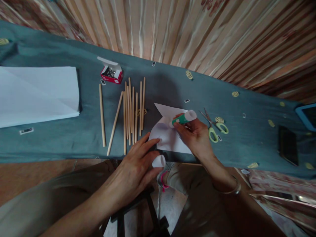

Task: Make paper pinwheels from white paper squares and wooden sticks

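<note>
My right hand (196, 133) is closed around a glue stick (182, 119) with a green label. The glue stick is tilted, its lower end at the white paper (169, 141) and its white base pointing up. That paper lies near the table's front edge, with cut, angled edges and a curled part. My left hand (139, 161) pins the paper's left side with its fingertips. Between its thumb and fingers it also grips a short white cap (158, 161). Green-handled scissors (211, 124) rest partly spread just right of my right hand.
Several wooden sticks (130, 108) lie left of the paper. Behind them stands an open red box (112, 78) of small metal pieces. A large white sheet (39, 95) is at the left; a dark phone (288, 144) and a blue-edged device (307, 115) are at the right. Curtains (158, 29) hang behind.
</note>
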The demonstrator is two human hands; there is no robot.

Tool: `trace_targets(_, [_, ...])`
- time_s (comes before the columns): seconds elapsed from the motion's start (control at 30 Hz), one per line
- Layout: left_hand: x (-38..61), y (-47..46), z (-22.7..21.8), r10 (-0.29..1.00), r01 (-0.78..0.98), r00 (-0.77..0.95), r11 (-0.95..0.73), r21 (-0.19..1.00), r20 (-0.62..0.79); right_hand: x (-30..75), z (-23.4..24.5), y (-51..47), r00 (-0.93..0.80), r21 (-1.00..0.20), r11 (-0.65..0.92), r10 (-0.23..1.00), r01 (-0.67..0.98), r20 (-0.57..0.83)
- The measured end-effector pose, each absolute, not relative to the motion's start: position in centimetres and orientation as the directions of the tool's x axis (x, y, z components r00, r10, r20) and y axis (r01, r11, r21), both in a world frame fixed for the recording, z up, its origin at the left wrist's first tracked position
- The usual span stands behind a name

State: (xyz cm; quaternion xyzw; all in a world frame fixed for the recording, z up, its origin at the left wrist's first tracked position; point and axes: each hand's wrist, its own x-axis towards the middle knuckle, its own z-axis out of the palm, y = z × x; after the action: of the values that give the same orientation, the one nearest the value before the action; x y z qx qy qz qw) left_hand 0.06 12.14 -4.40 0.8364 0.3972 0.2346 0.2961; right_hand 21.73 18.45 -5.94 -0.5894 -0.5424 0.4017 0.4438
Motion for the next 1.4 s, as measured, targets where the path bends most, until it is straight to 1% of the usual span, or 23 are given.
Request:
trace_targets(0.17, [0.0,12.0,-4.6,0.804,0.528,0.572,-0.512,0.678,0.162,22.4,-6.3,18.9,0.149,-0.992,-0.078,0.987,0.096,-0.063])
trace_targets(0.27, [0.1,12.0,-4.6,0.805,0.53,0.572,-0.51,0.677,0.158,22.7,-6.3,19.1,0.157,-0.994,-0.109,0.982,0.023,-0.104])
trace_targets(0.33, [0.1,12.1,-4.6,0.807,0.53,0.568,-0.506,0.681,0.158,22.7,-6.2,19.0,0.158,-0.993,-0.12,0.981,0.017,-0.116])
trace_targets(0.5, [0.3,12.2,-4.5,0.81,0.514,0.555,-0.514,0.686,0.191,22.8,-5.8,18.8,0.121,-0.991,-0.107,0.988,0.078,-0.097])
trace_targets(0.63, [0.3,12.2,-4.6,0.806,0.514,0.559,-0.52,0.682,0.193,23.1,-5.6,18.8,0.1,-0.982,-0.188,0.977,-0.012,-0.189])
trace_targets(0.73, [0.3,12.2,-4.7,0.802,0.515,0.566,-0.526,0.677,0.193,23.2,-5.4,19.0,0.09,-0.979,-0.202,0.975,-0.031,-0.204])
trace_targets(0.87, [0.2,12.3,-4.6,0.791,0.506,0.572,-0.55,0.664,0.218,23.3,-5.2,18.9,0.076,-0.988,-0.146,0.987,0.042,-0.142])
trace_targets(1.0, [0.3,12.5,-4.4,0.785,0.5,0.568,-0.567,0.654,0.247,23.2,-4.9,18.3,0.085,-0.974,-0.061,0.995,0.217,-0.043])
trace_targets(1.13, [0.5,12.7,-4.2,0.785,0.51,0.571,-0.569,0.645,0.241,22.9,-5.0,17.7,0.055,-0.932,-0.039,0.998,0.36,-0.021])
trace_targets(1.3, [0.5,12.6,-4.4,0.782,0.514,0.58,-0.568,0.644,0.227,22.6,-5.3,17.4,0.011,-0.9,-0.013,1.0,0.435,-0.009])
trace_targets(1.4, [0.5,12.5,-4.4,0.783,0.513,0.579,-0.567,0.644,0.228,22.4,-5.4,17.2,-0.014,-0.856,0.021,1.0,0.516,0.016])
